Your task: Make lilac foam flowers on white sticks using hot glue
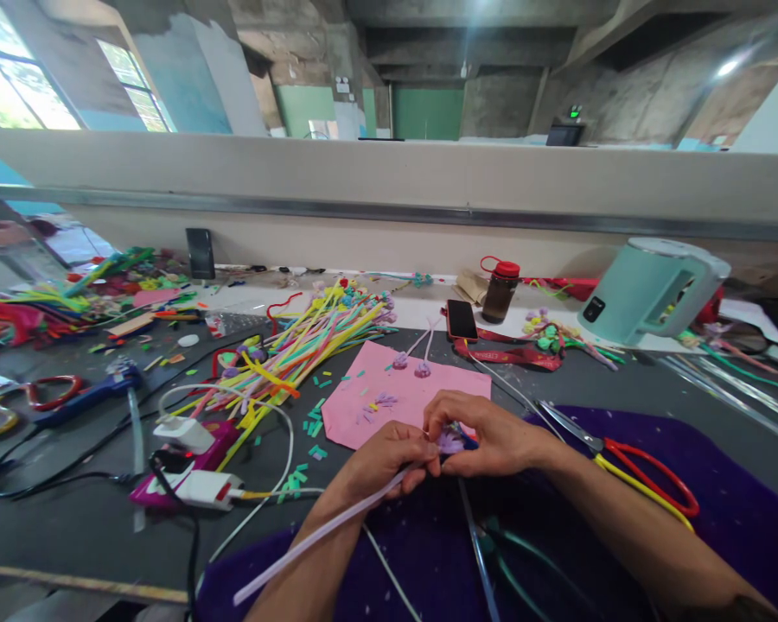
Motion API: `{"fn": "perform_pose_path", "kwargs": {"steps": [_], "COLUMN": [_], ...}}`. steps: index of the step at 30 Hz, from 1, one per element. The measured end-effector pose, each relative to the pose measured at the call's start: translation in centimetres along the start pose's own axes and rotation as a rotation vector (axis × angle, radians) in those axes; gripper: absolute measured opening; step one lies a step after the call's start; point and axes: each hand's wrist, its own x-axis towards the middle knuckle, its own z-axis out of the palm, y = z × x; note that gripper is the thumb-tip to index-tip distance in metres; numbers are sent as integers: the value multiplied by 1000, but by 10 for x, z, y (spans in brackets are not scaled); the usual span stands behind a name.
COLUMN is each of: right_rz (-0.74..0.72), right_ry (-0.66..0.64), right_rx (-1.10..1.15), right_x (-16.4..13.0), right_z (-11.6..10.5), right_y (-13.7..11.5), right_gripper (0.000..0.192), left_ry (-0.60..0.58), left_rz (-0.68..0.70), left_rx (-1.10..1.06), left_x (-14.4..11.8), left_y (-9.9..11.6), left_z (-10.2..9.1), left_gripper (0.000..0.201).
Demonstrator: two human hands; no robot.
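My left hand (398, 453) pinches a pale lilac pipe cleaner (324, 537), whose long free end slants down to the lower left. Fingertips of my right hand (480, 432) close round a small purple pipe-cleaner flower (450, 441), and the two hands meet there. Part of the flower is hidden behind the fingers. Under and beyond the hands lies a pink sheet (347, 406). On it are short purple pieces (377, 404) with a yellow bit, and two purple flower heads on stems (421, 369) rest near its far edge.
Scissors (648, 479) lie right of my right arm; green-handled pliers (525, 561) lie below. Left are a magenta power strip (224, 436), a blue glue gun (91, 393) and bundled pipe cleaners (324, 341). Behind stand a phone (462, 320), a bottle (500, 294) and a mint kettle (648, 289).
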Motion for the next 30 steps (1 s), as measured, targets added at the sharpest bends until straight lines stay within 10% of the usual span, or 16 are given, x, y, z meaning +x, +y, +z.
{"fn": "perform_pose_path", "kwargs": {"steps": [25, 30], "right_rz": [95, 83], "right_ry": [-34, 67], "right_rx": [-63, 85], "right_x": [-2, -1], "right_z": [3, -7], "right_y": [0, -4], "right_gripper": [17, 46], "left_ry": [-33, 42], "left_rz": [34, 141], "left_rx": [29, -41], "left_x": [0, -1], "left_y": [-2, -1], "left_z": [-2, -1], "left_gripper": [20, 23]}}
